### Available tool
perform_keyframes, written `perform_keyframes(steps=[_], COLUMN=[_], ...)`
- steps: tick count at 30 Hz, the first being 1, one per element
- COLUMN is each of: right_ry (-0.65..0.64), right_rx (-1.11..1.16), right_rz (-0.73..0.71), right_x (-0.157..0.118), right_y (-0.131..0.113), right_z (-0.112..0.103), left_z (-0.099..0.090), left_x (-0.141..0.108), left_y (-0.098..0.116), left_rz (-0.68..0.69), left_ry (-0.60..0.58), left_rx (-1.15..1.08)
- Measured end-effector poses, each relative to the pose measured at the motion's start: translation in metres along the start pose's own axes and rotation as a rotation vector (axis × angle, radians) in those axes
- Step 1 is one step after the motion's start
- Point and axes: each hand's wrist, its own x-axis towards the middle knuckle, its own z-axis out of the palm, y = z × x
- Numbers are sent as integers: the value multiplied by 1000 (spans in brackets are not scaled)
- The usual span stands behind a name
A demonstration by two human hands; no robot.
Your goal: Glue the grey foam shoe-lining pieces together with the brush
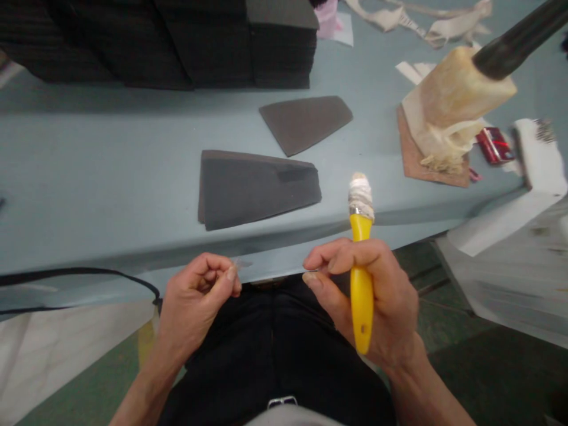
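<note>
My left hand (202, 296) is closed in a pinch at the table's front edge, with a small thin translucent piece (243, 262) between thumb and forefinger. In my right hand (373, 290) a yellow-handled brush (361, 296) stands nearly upright between the fingers, its head wrapped in whitish material and pointing away from me. The thumb and forefinger of that hand are close together, facing the left hand. Beyond the hands lie overlapping dark tapered pieces (257, 189), with a grey-brown tapered piece (306, 121) farther back.
Tall stacks of dark sheets (213, 47) fill the back left. At the right, a glue-crusted container (461, 94) with a black handle sits on a brown board (412, 157), beside a red object (494, 145). A black strap (89, 272) crosses the table's front left.
</note>
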Motion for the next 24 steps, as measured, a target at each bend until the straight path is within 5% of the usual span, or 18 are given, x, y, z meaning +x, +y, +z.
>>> perform_keyframes(steps=[5,12,18,24], right_ry=[30,-18,-30,-26], right_rx=[-85,-99,-69,-127], right_rz=[1,-6,46,68], right_x=[-7,-11,-12,-15], right_y=[8,17,20,23], right_z=[1,16,28,27], left_z=[-45,-109,-125,-136], left_x=[-41,-121,-152,-160], left_y=[-43,-135,-208,-250], left_rz=[-158,-462,-561,-582], left_ry=[122,431,638,660], left_rx=[70,69,82,124])
